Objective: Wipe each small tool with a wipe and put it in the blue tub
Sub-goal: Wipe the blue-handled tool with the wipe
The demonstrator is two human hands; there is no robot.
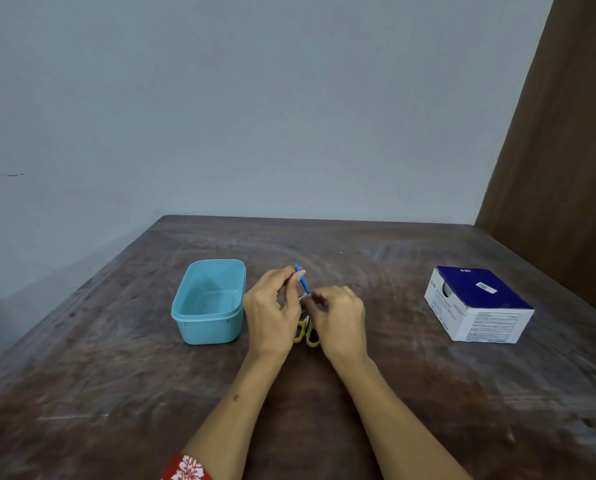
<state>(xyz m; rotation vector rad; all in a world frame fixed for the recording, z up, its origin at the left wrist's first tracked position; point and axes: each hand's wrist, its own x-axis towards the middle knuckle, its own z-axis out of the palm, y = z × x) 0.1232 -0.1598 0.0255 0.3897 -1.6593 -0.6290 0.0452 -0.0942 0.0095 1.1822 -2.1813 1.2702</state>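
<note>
Fingertips of the left hand [272,306] pinch a thin blue-handled tool [302,281], tilted, its metal tip up. Right hand [338,315] curls at the tool's lower end; what it holds is unclear. Yellow-handled scissors [307,332] lie beneath both hands, just right of the blue tub [185,308]; a white-and-blue box [480,303] sits well right of the tub.
</note>
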